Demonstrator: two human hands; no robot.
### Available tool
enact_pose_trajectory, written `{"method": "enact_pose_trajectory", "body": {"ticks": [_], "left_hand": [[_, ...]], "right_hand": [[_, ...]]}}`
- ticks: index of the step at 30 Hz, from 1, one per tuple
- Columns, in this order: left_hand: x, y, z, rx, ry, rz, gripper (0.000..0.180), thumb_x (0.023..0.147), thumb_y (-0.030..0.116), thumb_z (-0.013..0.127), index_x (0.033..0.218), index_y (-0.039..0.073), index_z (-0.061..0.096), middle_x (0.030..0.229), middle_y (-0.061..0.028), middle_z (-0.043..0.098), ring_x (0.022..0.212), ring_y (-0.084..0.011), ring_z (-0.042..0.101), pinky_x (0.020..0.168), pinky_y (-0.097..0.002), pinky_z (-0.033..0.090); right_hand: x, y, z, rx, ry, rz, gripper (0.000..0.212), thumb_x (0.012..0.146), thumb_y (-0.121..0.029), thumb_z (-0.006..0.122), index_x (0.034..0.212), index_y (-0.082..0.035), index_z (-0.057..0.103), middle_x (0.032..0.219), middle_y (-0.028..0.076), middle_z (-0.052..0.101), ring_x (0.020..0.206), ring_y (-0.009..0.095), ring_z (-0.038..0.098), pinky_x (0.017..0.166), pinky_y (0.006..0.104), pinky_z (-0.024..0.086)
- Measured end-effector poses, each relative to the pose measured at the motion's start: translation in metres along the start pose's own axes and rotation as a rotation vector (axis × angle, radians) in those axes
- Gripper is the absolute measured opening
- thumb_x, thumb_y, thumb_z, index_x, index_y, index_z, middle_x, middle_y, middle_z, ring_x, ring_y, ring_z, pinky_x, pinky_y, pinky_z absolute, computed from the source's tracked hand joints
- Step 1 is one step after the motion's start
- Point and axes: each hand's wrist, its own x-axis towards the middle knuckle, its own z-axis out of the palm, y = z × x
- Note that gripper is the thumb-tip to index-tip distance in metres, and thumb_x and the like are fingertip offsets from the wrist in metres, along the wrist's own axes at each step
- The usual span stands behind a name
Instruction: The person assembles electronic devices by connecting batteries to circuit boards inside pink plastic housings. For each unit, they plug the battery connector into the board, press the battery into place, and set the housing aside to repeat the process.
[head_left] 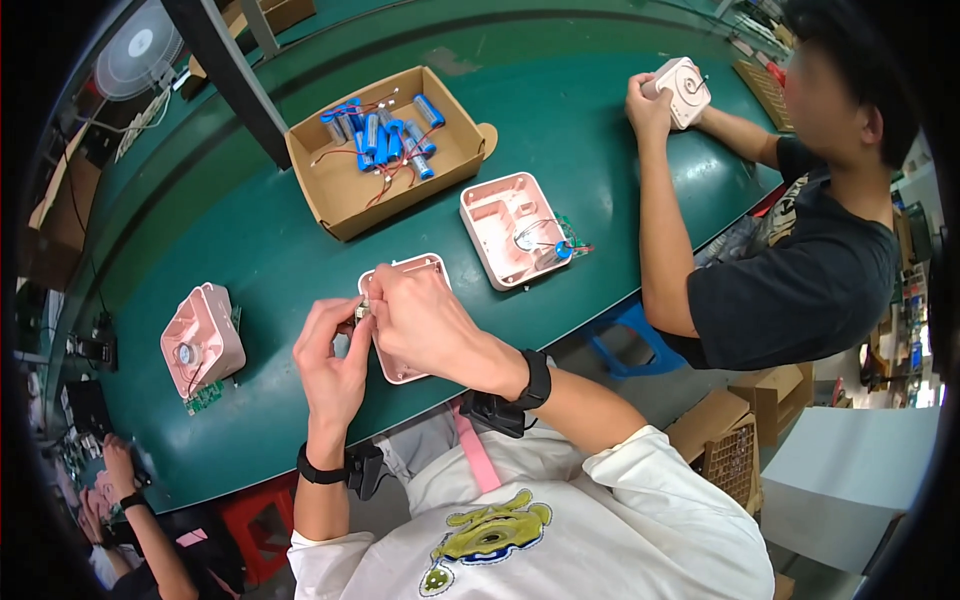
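Observation:
Both hands meet over a pink plastic housing [402, 374] lying on the green table near my body. My left hand [332, 362] is closed, thumb and fingers pinching a small pale part [361, 313] that looks like a connector; its exact kind is too small to tell. My right hand [425, 325] is closed at the same spot, its fingertips pressed together against that part. The right hand covers much of the housing's inside. A second open pink housing [484, 238], to the right, has a blue-ended cylindrical battery [556, 255] and a green circuit board at its edge.
A cardboard box [340, 205] of blue batteries with red wires stands beyond my hands. Another pink housing [203, 340] with a green board [204, 398] sits at left. Across to the right, a person holds a white device [682, 95]. Another person's hands [117, 465] show lower left.

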Motion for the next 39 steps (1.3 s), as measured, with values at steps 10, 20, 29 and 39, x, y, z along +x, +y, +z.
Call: {"method": "enact_pose_trajectory", "body": {"ticks": [10, 20, 29, 39], "left_hand": [[0.040, -0.012, 0.002, -0.133, -0.163, -0.098, 0.018, 0.091, -0.007, 0.074, 0.109, -0.006, 0.072, 0.098, -0.0080, 0.067, 0.085, -0.0120, 0.065, 0.075, -0.0249, 0.054], [0.039, -0.038, 0.001, -0.468, -0.292, -0.277, 0.017, 0.095, -0.005, 0.074, 0.111, -0.005, 0.071, 0.102, -0.0009, 0.062, 0.091, -0.0071, 0.063, 0.079, -0.0213, 0.054], [0.037, -0.045, 0.008, -0.513, -0.220, -0.292, 0.015, 0.094, -0.002, 0.077, 0.106, -0.007, 0.071, 0.097, -0.0020, 0.060, 0.084, -0.0054, 0.062, 0.071, -0.0209, 0.053], [0.036, -0.048, 0.004, -0.485, -0.217, -0.311, 0.015, 0.095, -0.002, 0.076, 0.108, -0.007, 0.070, 0.099, -0.0021, 0.063, 0.084, -0.0060, 0.064, 0.072, -0.0209, 0.053]], "right_hand": [[0.013, -0.017, -0.059, -0.357, -0.199, 0.072, 0.021, 0.092, -0.018, 0.070, 0.101, 0.002, 0.071, 0.084, 0.025, 0.073, 0.085, 0.043, 0.073, 0.075, 0.0514, 0.057], [0.168, 0.021, -0.138, -0.732, -0.210, -0.024, 0.022, 0.090, -0.016, 0.071, 0.106, -0.006, 0.081, 0.098, 0.020, 0.078, 0.091, 0.040, 0.075, 0.086, 0.0426, 0.061], [0.231, 0.072, -0.060, -0.961, -0.169, -0.071, 0.033, 0.086, -0.027, 0.079, 0.104, 0.000, 0.078, 0.099, 0.024, 0.077, 0.093, 0.042, 0.075, 0.087, 0.0455, 0.061], [0.184, 0.044, -0.104, -0.293, -0.322, 0.352, 0.018, 0.094, -0.005, 0.064, 0.107, 0.002, 0.073, 0.087, 0.014, 0.078, 0.077, 0.016, 0.076, 0.058, 0.0283, 0.056]]}}
